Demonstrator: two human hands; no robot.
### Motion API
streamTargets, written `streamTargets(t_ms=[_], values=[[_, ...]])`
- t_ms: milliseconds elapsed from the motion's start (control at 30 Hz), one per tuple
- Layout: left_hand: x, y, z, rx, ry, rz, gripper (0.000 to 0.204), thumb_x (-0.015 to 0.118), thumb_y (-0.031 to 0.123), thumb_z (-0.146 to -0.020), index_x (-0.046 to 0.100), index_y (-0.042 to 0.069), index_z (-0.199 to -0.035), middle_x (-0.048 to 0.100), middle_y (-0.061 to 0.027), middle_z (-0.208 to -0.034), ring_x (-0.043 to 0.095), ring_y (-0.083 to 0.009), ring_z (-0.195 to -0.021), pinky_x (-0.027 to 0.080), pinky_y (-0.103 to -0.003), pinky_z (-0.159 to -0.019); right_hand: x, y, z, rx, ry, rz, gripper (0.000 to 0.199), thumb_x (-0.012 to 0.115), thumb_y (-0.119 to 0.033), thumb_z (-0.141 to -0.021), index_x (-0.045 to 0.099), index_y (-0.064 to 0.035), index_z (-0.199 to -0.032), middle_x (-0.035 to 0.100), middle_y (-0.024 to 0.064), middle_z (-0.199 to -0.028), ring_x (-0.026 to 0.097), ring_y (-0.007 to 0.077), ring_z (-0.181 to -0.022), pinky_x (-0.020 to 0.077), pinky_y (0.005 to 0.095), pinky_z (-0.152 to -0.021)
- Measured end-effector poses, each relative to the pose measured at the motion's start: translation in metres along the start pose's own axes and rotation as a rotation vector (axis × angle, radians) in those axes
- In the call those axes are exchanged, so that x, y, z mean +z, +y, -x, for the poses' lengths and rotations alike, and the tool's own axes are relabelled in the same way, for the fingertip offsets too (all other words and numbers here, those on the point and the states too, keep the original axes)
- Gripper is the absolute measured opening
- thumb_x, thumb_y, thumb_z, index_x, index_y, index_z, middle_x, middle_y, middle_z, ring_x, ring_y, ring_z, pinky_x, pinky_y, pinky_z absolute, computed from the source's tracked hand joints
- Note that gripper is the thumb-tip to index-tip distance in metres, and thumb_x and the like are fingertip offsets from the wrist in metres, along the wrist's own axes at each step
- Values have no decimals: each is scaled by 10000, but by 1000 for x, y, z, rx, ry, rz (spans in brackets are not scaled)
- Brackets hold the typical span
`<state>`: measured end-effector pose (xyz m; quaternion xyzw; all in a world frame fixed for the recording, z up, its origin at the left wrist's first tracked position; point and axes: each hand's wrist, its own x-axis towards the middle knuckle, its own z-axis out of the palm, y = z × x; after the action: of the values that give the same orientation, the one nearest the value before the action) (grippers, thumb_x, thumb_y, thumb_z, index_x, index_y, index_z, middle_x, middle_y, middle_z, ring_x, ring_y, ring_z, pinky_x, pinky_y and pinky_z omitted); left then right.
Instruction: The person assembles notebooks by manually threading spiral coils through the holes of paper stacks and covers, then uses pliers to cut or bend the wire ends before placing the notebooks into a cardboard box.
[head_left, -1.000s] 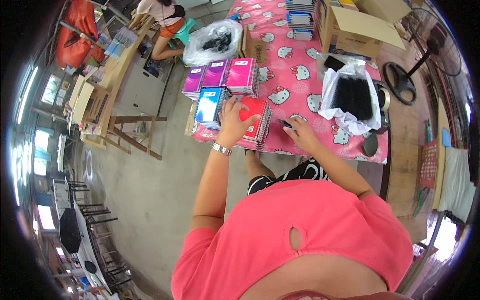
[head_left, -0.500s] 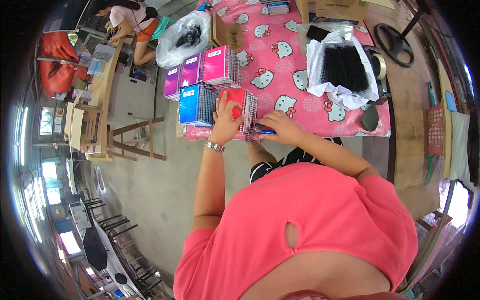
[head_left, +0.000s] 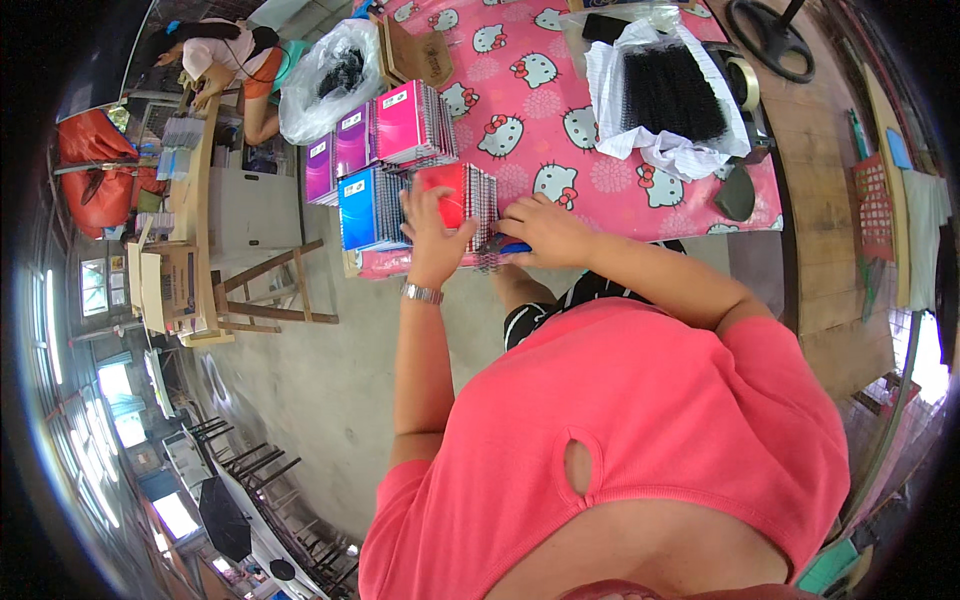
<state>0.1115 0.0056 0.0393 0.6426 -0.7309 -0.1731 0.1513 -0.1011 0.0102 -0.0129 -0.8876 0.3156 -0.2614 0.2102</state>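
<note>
A stack of red spiral notebooks [head_left: 447, 187] stands at the table's near edge, its wire coils facing right. My left hand [head_left: 432, 238] is over the stack's near left corner, fingers spread and holding nothing; whether the fingertips touch the cover I cannot tell. Beside the coils, my right hand [head_left: 547, 230] is closed on a blue-handled tool [head_left: 514, 247], whose working end is mostly hidden by the fingers. Blue notebooks [head_left: 361, 211] are stacked just left of the red ones. Behind them stand purple notebooks [head_left: 354, 136] and pink notebooks [head_left: 401, 118].
A pink patterned cloth [head_left: 520, 190] covers the table. Black coils [head_left: 672, 95] lie on white paper at the right, near a tape roll [head_left: 742, 83] and a dark rounded object [head_left: 736, 194]. A clear plastic bag [head_left: 330, 85] sits back left. Another person [head_left: 225, 60] works farther left.
My left hand has lifted off the red cover, its fingers spreading. The right hand stays at the coils with the tool. The whole view has shifted slightly.
</note>
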Motion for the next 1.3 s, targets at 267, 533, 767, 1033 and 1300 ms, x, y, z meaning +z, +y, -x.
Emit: streamTargets(t_ms=[267, 533, 767, 1033, 1300], values=[[67, -14, 99, -252, 497, 433, 200, 654, 150, -883, 584, -4, -990, 549, -118, -884, 507, -228, -775, 431, -384, -718, -17, 0, -12, -48, -58, 84, 471, 755, -357, -696, 620, -49, -1026, 581, 109, -995, 537, 287, -984, 430, 404, -879], [62, 19, 85, -208, 409, 369, 180, 652, 153, -890, 606, -16, -933, 578, -109, -789, 527, -193, -607, 428, -322, -545, -28, -8, -29, -56, -172, 204, 426, 737, -365, -690, 636, -52, -961, 606, 108, -947, 590, 288, -924, 489, 404, -810], [56, 12, 86, -128, 373, 274, 158, 611, 137, -919, 610, -18, -948, 593, -103, -805, 529, -185, -612, 427, -311, -557, -19, -5, -31, 92, -385, 205, 349, 709, -282, -708, 639, -68, -974, 616, 104, -913, 650, 298, -871, 521, 427, -757], [58, -1, 84, -536, 268, 1544, 110, 587, 89, -915, 561, 7, -984, 581, -32, -788, 511, -114, -600, 402, -249, -538, -15, 9, -10, -28, -102, 277, 361, 720, -269, -695, 629, -91, -995, 595, 62, -943, 576, 228, -998, 440, 377, -846], [61, 4, 77, -537, 181, 1102, 123, 649, 49, -866, 544, 21, -924, 549, -23, -726, 483, -76, -569, 376, -224, -514, -11, 4, -26, -54, -192, 236, 296, 703, -267, -703, 654, -79, -927, 622, 87, -906, 609, 260, -927, 485, 397, -810]])
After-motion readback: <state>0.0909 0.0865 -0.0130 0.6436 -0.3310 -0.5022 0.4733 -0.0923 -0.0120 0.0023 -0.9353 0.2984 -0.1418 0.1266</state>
